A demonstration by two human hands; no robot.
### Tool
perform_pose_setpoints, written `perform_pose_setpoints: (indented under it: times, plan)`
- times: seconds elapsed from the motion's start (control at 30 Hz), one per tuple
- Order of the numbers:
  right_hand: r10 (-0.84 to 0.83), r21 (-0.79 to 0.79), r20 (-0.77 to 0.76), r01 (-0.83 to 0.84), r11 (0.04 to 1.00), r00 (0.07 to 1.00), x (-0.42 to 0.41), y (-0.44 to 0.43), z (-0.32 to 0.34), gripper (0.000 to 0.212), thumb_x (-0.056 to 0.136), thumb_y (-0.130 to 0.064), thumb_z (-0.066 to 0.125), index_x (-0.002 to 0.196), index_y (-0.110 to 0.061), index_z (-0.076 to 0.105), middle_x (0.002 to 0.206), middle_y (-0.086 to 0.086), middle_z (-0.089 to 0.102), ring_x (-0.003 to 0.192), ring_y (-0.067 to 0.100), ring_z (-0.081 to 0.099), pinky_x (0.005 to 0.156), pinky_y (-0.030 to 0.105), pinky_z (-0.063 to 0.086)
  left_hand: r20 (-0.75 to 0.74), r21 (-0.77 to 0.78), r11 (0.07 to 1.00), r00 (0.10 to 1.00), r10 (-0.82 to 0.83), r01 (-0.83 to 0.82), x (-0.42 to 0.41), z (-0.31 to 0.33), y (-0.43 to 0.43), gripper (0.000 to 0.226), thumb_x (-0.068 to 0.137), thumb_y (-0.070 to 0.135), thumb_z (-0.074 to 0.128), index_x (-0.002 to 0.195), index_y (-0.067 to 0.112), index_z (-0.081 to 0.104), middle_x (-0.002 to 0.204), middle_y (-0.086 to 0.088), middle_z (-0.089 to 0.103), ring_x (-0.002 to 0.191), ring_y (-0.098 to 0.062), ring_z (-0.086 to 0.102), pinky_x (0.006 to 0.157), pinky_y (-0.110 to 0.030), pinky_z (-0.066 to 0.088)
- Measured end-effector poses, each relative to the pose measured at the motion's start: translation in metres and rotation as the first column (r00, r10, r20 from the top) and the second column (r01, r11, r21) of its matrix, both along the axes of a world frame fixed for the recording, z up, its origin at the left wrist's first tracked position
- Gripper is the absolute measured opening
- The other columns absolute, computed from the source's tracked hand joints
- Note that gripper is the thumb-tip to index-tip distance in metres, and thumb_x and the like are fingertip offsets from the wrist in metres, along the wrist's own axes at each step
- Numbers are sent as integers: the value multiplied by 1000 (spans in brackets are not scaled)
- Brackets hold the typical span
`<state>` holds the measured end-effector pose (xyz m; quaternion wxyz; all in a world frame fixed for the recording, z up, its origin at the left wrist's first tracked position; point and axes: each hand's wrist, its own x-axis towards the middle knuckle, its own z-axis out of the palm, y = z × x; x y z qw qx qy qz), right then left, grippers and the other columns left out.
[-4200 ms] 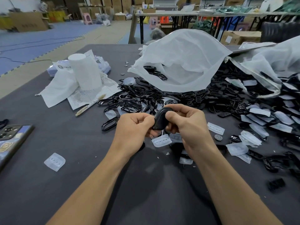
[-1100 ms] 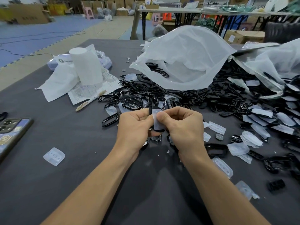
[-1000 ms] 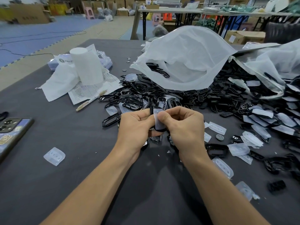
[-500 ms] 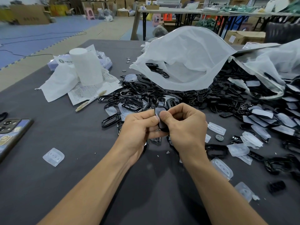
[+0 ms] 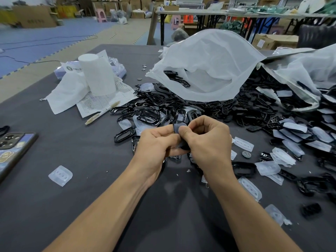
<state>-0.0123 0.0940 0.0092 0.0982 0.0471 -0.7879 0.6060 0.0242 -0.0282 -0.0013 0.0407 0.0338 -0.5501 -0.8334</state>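
The small black casing [image 5: 178, 127] is being held upright, just above the worktop [image 5: 72, 206] and near the heap of black frames [image 5: 154, 110]. The left hand [image 5: 156, 142] and right hand [image 5: 207, 140] are both pinching it, apparently pressing a translucent pad in (seating hidden); even thumb pressure is likely coming next.

Head view: one person, two hands and two forearms in frame.

Left hand [image 5: 156, 142]: bare, with knuckle ridges and finger creases plain to see.

Right hand [image 5: 207, 140]: also bare. The knuckles show as a row of rounded bumps, and faint tendon lines run across its back.

Left forearm [image 5: 109, 206]: bare skin from wrist to frame edge, slim, with a shallow tendon groove near the wrist.

Right forearm [image 5: 245, 215]: bare along its whole visible length, smooth, broadening toward the frame edge.

Fingernails are too small to judge.
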Motion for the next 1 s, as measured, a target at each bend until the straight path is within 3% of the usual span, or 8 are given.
perform_pose_setpoints:
  times: [0.27, 0.47, 0.63, 0.73, 0.87, 1.0]
  plan:
    - [48, 47, 30, -50, 998, 998, -4, 1, -1, 15, 77, -31, 82, 77, -29, 67, 64, -10, 67, 58, 5, 60, 60, 31, 53, -2, -64, 998, 1000, 27, -27, -1, -3, 0, 27, 95, -14, 55, 106, -3, 77, 93, -18, 79, 80, -20, 77, 65, -24, 61]
    - [153, -45, 99, -150, 988, 983, -8, 5, -1, 7, 76, -27, 78, 77, -30, 71, 61, -11, 65, 59, 6, 57, 62, 32, 49, -4, -63, 994, 996, 84, -84, -3, -3, 2, 30, 94, -16, 54, 96, 3, 78, 86, -14, 79, 80, -21, 77, 69, -29, 63]
    - [112, -6, 89, -111, 994, 990, -9, 7, -3, 11, 76, -23, 76, 77, -34, 72, 63, -13, 69, 58, 1, 61, 60, 26, 50, 9, -162, 985, 998, 66, -64, -3, -4, 2, 30, 95, -13, 56, 105, 4, 78, 94, -14, 80, 85, -18, 77, 69, -25, 61]
    - [119, 10, 97, -121, 993, 988, -9, 7, -3, 13, 76, -22, 76, 76, -35, 73, 62, -13, 69, 58, 1, 62, 60, 28, 50, 10, -258, 962, 995, 100, -94, -3, -1, 0, 27, 92, -9, 63, 93, 11, 82, 83, -5, 79, 74, -12, 71, 64, -22, 57]
    - [145, -4, 102, -145, 989, 984, -9, 5, -2, 11, 75, -23, 75, 77, -33, 73, 66, -8, 73, 63, 9, 68, 70, 39, 59, 9, -294, 921, 963, 269, -254, -5, 1, -6, 10, 89, 1, 73, 84, 5, 80, 74, -10, 73, 72, -24, 61, 69, -35, 53]
    - [176, -13, 99, -176, 984, 979, -7, 6, -1, 9, 74, -23, 75, 76, -31, 73, 65, -5, 72, 62, 9, 65, 71, 41, 59, 31, -291, 913, 951, 308, -286, -4, 6, -8, 14, 87, 2, 76, 76, 10, 80, 68, -5, 71, 66, -20, 59, 60, -26, 54]
